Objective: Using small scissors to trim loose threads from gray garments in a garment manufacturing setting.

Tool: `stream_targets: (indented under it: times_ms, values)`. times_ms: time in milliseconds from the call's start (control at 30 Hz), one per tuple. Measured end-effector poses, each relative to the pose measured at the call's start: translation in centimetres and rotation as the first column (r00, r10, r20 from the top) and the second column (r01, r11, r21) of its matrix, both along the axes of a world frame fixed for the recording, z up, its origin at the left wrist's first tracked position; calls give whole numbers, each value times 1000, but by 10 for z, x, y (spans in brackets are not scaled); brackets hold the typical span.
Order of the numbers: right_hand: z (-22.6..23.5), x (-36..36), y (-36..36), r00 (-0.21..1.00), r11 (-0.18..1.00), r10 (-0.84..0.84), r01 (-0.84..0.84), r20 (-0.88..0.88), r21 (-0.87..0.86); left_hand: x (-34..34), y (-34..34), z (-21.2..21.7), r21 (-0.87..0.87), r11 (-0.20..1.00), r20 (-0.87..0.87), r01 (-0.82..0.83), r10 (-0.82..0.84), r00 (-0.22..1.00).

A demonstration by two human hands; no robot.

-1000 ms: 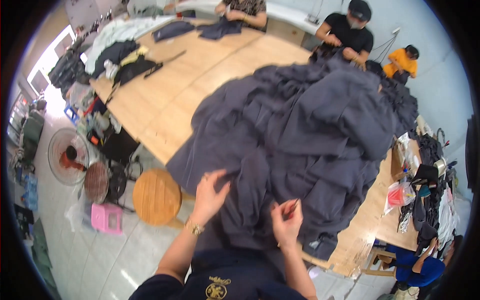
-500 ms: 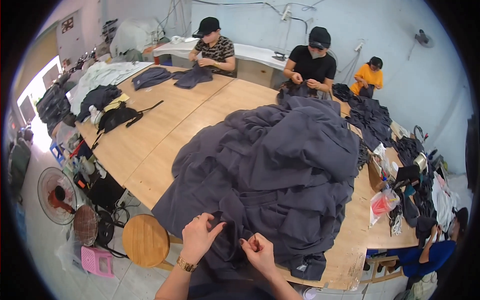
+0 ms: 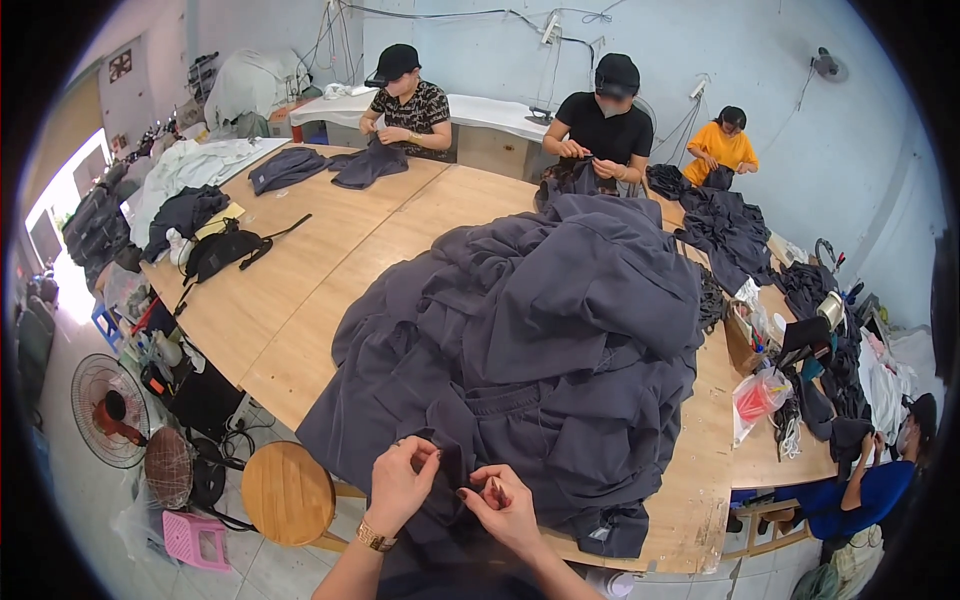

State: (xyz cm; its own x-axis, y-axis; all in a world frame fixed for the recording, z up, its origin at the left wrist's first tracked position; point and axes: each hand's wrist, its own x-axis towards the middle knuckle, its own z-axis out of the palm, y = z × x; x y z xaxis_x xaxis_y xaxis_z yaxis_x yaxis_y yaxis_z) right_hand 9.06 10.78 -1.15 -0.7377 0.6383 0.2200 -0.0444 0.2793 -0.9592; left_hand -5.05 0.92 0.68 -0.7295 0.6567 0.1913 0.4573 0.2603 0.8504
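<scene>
A large heap of dark grey garments (image 3: pixel 560 310) covers the near middle of the wooden table. At its front edge, my left hand (image 3: pixel 402 482) pinches a fold of a dark grey garment (image 3: pixel 452 440) between thumb and fingers. Just to the right, my right hand (image 3: pixel 505 508) is closed, its thumb and index finger near the same fold. Something small and dark reddish shows inside its curled fingers, too small to make out. Part of that garment hangs below my hands toward my lap.
Across the wooden table (image 3: pixel 370 225), two people in caps handle dark cloth; a person in orange works farther back. Another person in blue sits at right. A black bag (image 3: pixel 225 252), a round stool (image 3: pixel 288 497), a pink stool (image 3: pixel 196 540) and a fan (image 3: pixel 110 410) are at left.
My right hand has come closer to my left hand and the fold it holds. The whole view has shifted slightly.
</scene>
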Motion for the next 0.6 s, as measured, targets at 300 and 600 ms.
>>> stream_targets:
  times_ms: [300, 600]
  values:
    - [-1, 1, 2, 999, 994, -23, 27, 35, -103, -2, -11, -5, -398, 917, -216, -32, -59, 975]
    - [-3, -2, -2, 998, 985, -3, 13, 62, -173, -6, -8, -25, -460, 888, -165, 1, -86, 982]
